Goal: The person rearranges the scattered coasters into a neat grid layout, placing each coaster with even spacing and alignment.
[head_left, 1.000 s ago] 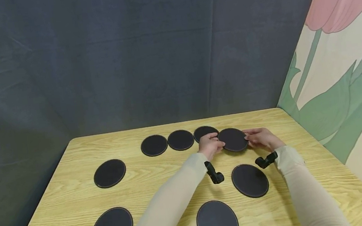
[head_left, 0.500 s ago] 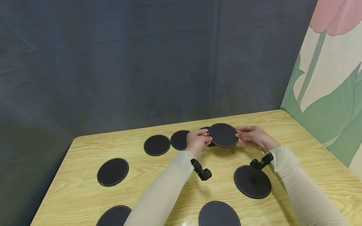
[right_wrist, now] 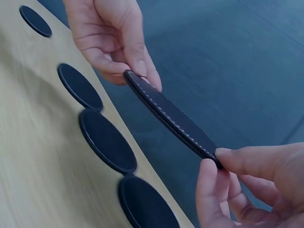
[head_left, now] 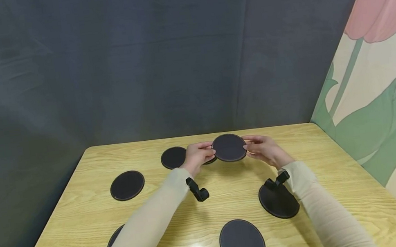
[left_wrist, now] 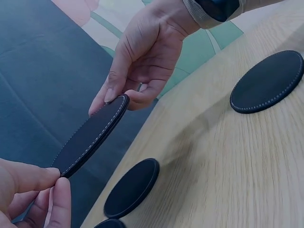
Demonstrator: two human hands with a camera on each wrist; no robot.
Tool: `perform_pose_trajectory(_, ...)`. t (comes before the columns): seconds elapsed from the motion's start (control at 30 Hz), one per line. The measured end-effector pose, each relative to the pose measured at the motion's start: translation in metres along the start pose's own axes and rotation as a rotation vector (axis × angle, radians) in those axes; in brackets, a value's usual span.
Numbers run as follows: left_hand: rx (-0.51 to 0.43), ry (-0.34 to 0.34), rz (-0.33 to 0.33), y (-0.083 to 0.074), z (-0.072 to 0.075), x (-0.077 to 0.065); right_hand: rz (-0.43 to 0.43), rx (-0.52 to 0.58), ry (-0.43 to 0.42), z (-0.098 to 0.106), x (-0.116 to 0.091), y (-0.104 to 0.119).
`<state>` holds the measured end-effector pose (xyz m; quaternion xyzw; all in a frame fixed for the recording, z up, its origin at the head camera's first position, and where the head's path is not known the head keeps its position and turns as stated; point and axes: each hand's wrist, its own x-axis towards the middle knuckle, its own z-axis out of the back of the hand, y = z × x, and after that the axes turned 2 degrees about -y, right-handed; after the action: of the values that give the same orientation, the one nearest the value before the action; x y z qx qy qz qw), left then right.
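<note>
A round black coaster (head_left: 229,147) with pale stitching round its rim is held above the far part of the table. My left hand (head_left: 199,156) pinches its left edge between thumb and fingers, while my right hand (head_left: 265,148) pinches the right edge. Seen from the left wrist, the coaster (left_wrist: 90,135) is tilted and apart from the tabletop. Below it, in the right wrist view, a row of coasters (right_wrist: 108,141) lies flat, edges touching or nearly so. From the head, my left hand and the held coaster hide part of this row.
More black coasters lie on the wooden table (head_left: 171,242): one at left (head_left: 127,185), one partly under my left sleeve (head_left: 113,237), one near the front (head_left: 242,242), one below my right wrist (head_left: 280,206). A dark curtain (head_left: 161,62) stands behind; a flower-painted wall (head_left: 386,117) is at right.
Both hands have moved left together, carrying the pinched coaster from the row's right end to above the row, and it is raised higher. The coasters on the table stay put.
</note>
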<state>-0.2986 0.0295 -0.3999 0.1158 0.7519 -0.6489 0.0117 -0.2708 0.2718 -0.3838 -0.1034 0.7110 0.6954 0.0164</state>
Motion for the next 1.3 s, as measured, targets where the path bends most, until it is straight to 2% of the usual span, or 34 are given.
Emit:
perform_pose_trajectory(0.37, 0.064, -0.012, -0.022, -0.007, 0.045, -0.019, 0.006, 0.058, 0.027, -0.045, 0.002, -0.004)
perform_pose_trajectory(0.57, 0.099, -0.018, -0.045, -0.009, 0.069, -0.033, 0.015, 0.031, 0.028, -0.068, 0.002, -0.008)
perform_pose_trajectory(0.73, 0.123, -0.04, -0.026, -0.009, 0.089, -0.042, 0.037, 0.003, 0.038, -0.089, 0.002, -0.013)
perform_pose_trajectory(0.93, 0.152, -0.052, -0.013, -0.007, 0.113, -0.05, 0.028, 0.019, 0.045, -0.114, 0.005, -0.018)
perform_pose_trajectory(1.3, 0.178, -0.089, -0.012, -0.005, 0.144, -0.06, 0.0, 0.002, 0.03, -0.148, 0.012, -0.029)
